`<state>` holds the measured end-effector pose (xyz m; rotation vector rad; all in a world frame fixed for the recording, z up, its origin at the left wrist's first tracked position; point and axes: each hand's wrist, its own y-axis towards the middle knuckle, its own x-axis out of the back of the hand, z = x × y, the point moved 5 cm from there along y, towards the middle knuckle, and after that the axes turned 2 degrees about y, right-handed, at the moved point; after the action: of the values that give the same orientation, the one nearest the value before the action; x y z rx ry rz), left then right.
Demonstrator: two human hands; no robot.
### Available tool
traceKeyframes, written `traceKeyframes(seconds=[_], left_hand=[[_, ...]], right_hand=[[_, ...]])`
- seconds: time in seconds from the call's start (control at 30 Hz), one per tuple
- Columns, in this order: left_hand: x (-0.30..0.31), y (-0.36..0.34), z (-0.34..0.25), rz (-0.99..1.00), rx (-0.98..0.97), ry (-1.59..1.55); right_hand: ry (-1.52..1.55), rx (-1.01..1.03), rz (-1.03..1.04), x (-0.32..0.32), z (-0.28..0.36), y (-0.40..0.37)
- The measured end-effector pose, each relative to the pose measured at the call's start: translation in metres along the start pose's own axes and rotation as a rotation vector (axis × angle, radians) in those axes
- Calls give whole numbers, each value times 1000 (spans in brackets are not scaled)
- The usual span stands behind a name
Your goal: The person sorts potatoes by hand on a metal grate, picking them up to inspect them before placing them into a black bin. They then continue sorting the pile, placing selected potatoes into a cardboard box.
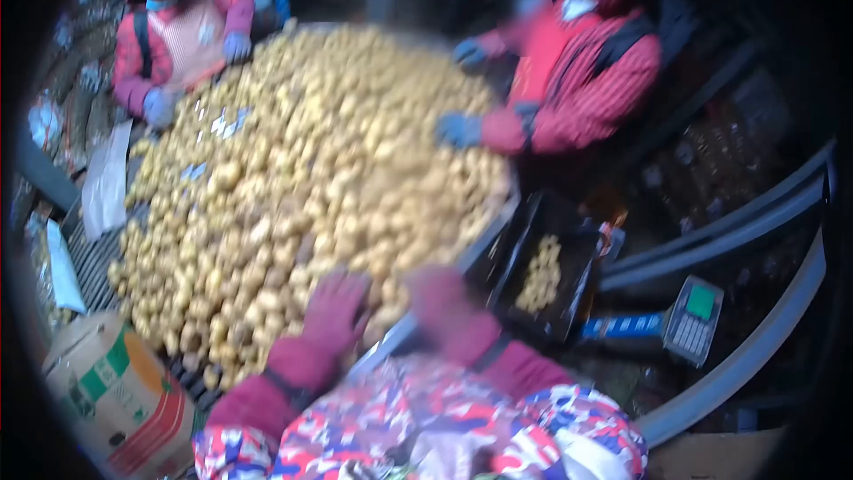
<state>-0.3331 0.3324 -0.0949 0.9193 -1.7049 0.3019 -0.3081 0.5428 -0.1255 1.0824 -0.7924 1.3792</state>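
A broad heap of potatoes (284, 187) covers the sorting table (391, 342) in front of me. My left hand (336, 304), in a dark red glove, rests on the near edge of the heap with its fingers stretched out and nothing visible held. My right hand (440, 293), gloved alike, is over the table's near metal edge beside the potatoes. Motion smears its fingers, so I cannot make out whether it holds anything.
Two co-workers in blue gloves stand at the far left (182, 36) and far right (577, 71). A black-lined crate (577, 289) with some potatoes sits right, near a scale display (693, 320). A printed cardboard box (120, 400) stands left; curved metal rails (746, 364) run at right.
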Motion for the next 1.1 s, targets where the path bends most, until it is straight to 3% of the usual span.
traceKeyframes(seconds=[0.1, 0.2, 0.3, 0.4, 0.43, 0.63, 0.77, 0.83, 0.9, 1.1], left_hand=[[3, 2, -5, 50, 2, 54], [7, 6, -6, 78, 15, 73], [6, 5, -9, 95, 28, 74], [9, 8, -12, 88, 35, 82], [10, 9, -14, 86, 45, 84], [12, 10, -19, 78, 72, 86], [-1, 26, -4, 134, 46, -13], [10, 29, 1, 154, 32, -68], [34, 64, -8, 123, -40, -89], [39, 144, 46, 39, -78, 45]], right_hand=[[83, 118, -4, 32, 8, -2], [266, 352, -143, 41, -1, -6], [259, 413, 52, 43, -16, -6], [435, 447, -198, 52, -27, -1], [342, 417, -262, 58, -33, 1], [665, 51, -136, -55, -150, 36], [178, 269, -295, -9, -134, 44], [212, 269, -189, -14, -132, 46], [363, 141, -95, 4, -122, 51], [168, 287, -267, 49, -102, 47]])
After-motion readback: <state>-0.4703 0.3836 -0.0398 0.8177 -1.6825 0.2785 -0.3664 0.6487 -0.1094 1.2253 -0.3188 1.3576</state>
